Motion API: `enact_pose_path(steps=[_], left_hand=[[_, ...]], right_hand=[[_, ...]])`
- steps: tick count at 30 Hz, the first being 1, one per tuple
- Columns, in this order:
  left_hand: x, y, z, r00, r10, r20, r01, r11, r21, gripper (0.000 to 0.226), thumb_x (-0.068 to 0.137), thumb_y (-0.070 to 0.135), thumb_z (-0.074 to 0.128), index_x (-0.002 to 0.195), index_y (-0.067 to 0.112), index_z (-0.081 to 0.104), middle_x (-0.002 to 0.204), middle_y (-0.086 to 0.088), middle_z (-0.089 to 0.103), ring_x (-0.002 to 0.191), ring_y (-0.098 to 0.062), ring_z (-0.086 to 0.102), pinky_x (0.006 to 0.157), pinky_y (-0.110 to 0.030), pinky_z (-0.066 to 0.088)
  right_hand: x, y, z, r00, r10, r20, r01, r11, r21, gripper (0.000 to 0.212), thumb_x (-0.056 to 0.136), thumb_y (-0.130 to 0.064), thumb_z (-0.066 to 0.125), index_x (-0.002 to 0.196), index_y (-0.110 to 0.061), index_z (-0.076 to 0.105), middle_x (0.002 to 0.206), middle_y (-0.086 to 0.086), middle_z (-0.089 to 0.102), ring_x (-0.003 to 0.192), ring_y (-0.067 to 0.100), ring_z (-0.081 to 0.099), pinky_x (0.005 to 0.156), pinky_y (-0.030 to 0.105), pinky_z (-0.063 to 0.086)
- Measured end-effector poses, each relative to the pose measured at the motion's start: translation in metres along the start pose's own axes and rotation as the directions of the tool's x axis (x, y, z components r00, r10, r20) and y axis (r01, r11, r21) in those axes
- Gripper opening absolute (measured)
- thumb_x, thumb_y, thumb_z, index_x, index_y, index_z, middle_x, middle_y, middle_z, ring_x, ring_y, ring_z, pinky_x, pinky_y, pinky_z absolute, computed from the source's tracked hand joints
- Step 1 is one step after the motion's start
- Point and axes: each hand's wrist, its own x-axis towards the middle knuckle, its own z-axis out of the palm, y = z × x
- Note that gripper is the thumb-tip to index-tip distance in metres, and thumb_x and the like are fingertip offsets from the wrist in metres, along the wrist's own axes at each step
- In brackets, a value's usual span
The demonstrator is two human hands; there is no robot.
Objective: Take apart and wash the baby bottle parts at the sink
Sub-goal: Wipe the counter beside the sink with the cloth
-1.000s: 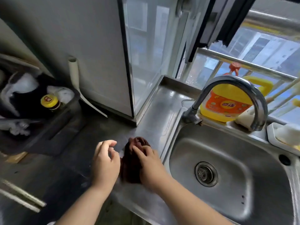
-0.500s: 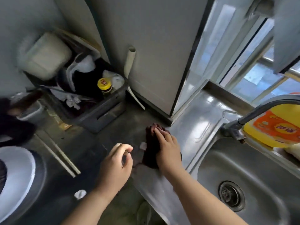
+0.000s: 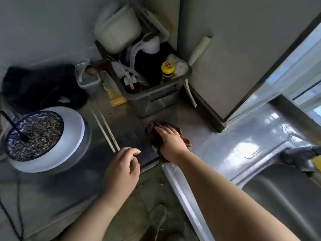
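Note:
My right hand (image 3: 171, 140) lies flat on a dark red cloth (image 3: 152, 130) on the steel counter, fingers straight and pressing it down. To its left my left hand (image 3: 121, 168) hovers above the counter's front edge with fingers loosely curled, holding nothing. No baby bottle part shows in this view. The steel sink (image 3: 284, 186) is at the lower right, with the base of the tap (image 3: 295, 156) at its rim.
A grey bin (image 3: 156, 96) with a yellow-capped bottle (image 3: 167, 72) and bags stands behind the cloth. A white pot (image 3: 73, 136) holding a blue bowl of seeds sits at the left. Chopsticks (image 3: 104, 127) lie between them. A black bag (image 3: 43, 86) is far left.
My head has turned left, so the sink and tap slid to the right edge and the pot came into view. My right hand stays pressed on the cloth.

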Motion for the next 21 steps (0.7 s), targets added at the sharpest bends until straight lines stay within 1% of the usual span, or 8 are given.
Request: enact_pose_path(steps=[3,6,9,12,15,18,20,21], left_hand=[[-0.01,-0.001,0.0,1.0,-0.001,-0.02,0.001,1.0,0.014,0.023,0.083,0.014,0.045,0.093,0.01,0.064,0.092,0.004,0.063,0.082,-0.009,0.054,0.067,-0.014,0.039],[-0.016,0.002,0.005,1.0,0.012,0.01,-0.012,1.0,0.019,0.02,0.081,0.007,0.05,0.094,0.01,0.064,0.09,0.003,0.062,0.081,-0.007,0.052,0.069,-0.009,0.038],[-0.017,0.012,0.013,0.999,0.023,0.039,-0.024,0.999,0.032,0.021,0.076,-0.006,0.06,0.091,0.008,0.066,0.086,0.002,0.063,0.08,-0.01,0.051,0.078,0.004,0.027],[-0.016,0.021,0.023,0.994,0.017,0.106,-0.016,1.0,-0.009,0.02,0.078,0.001,0.055,0.093,0.009,0.066,0.088,0.005,0.06,0.076,-0.01,0.054,0.073,-0.006,0.035],[-0.015,0.029,0.034,0.987,0.038,0.155,-0.032,0.999,-0.037,0.022,0.079,-0.007,0.059,0.094,0.007,0.065,0.092,0.002,0.06,0.077,-0.008,0.054,0.072,-0.014,0.038],[-0.013,0.04,0.042,0.981,0.054,0.188,-0.045,0.998,-0.053,0.023,0.078,-0.01,0.061,0.093,0.007,0.065,0.094,0.001,0.062,0.079,-0.005,0.053,0.064,-0.011,0.038],[-0.011,0.047,0.048,0.978,0.057,0.2,-0.048,0.998,-0.05,0.023,0.079,-0.009,0.06,0.093,0.007,0.066,0.095,0.0,0.062,0.08,-0.01,0.056,0.064,-0.01,0.036],[-0.01,0.051,0.051,0.978,0.064,0.2,-0.054,0.997,-0.054,0.022,0.078,-0.01,0.06,0.092,0.007,0.066,0.095,0.0,0.063,0.081,-0.014,0.057,0.066,-0.014,0.038]], right_hand=[[0.004,-0.002,0.003,0.988,-0.154,0.023,0.152,0.987,0.058,0.054,0.086,-0.014,0.06,0.138,-0.022,0.048,0.147,0.001,0.042,0.141,0.022,0.027,0.116,0.03,0.013],[-0.003,0.01,-0.001,0.965,-0.252,0.07,0.244,0.964,0.103,0.047,0.083,0.001,0.056,0.121,-0.025,0.065,0.14,-0.008,0.051,0.139,0.017,0.031,0.118,0.037,0.009],[-0.026,0.022,-0.004,0.954,-0.285,0.089,0.28,0.958,0.067,0.041,0.08,-0.001,0.052,0.107,-0.025,0.072,0.131,-0.014,0.057,0.136,0.012,0.027,0.112,0.024,-0.002],[-0.05,0.039,0.0,0.935,-0.354,-0.027,0.355,0.93,0.093,0.029,0.067,-0.023,0.049,0.077,-0.019,0.077,0.102,-0.005,0.072,0.119,0.012,0.038,0.105,0.03,0.013],[-0.06,0.065,0.002,0.947,-0.322,0.02,0.318,0.942,0.107,0.021,0.058,-0.007,0.055,0.062,-0.017,0.073,0.09,-0.002,0.074,0.112,0.029,0.053,0.106,0.037,0.019],[-0.075,0.104,-0.001,0.971,-0.235,0.037,0.229,0.966,0.12,0.018,0.064,-0.011,0.057,0.071,-0.01,0.074,0.095,0.004,0.073,0.108,0.021,0.049,0.107,0.021,0.014],[-0.092,0.124,-0.016,0.996,-0.077,-0.047,0.087,0.961,0.264,0.04,0.066,-0.033,0.06,0.087,-0.001,0.072,0.095,-0.005,0.072,0.106,0.007,0.053,0.11,0.02,0.015],[-0.102,0.129,-0.027,0.997,-0.013,-0.072,0.032,0.963,0.266,0.049,0.064,-0.039,0.062,0.095,-0.003,0.071,0.101,-0.014,0.07,0.114,-0.003,0.049,0.113,0.025,0.016]])
